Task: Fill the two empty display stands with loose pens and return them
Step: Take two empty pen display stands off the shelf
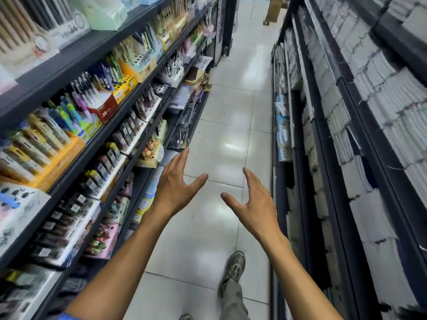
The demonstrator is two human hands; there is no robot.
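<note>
Both of my hands are raised over the aisle floor and hold nothing. My left hand (pixel 176 184) has its fingers straight and thumb spread, close to the lower left shelves. My right hand (pixel 253 203) is apart from it, fingers relaxed and slightly bent. Cardboard display stands full of pens (pixel 57 132) line the dark shelves on the left, among them a yellow stand (pixel 126 83) with open holes in its front. I cannot tell an empty stand or loose pens from this blurred view.
A narrow white tiled aisle (pixel 231 116) runs ahead between dark shelf units. White notebooks and paper stacks (pixel 369 135) fill the right shelves. My right foot in a grey shoe (pixel 235 265) is on the floor. A brown carton (pixel 275 8) stands at the far end.
</note>
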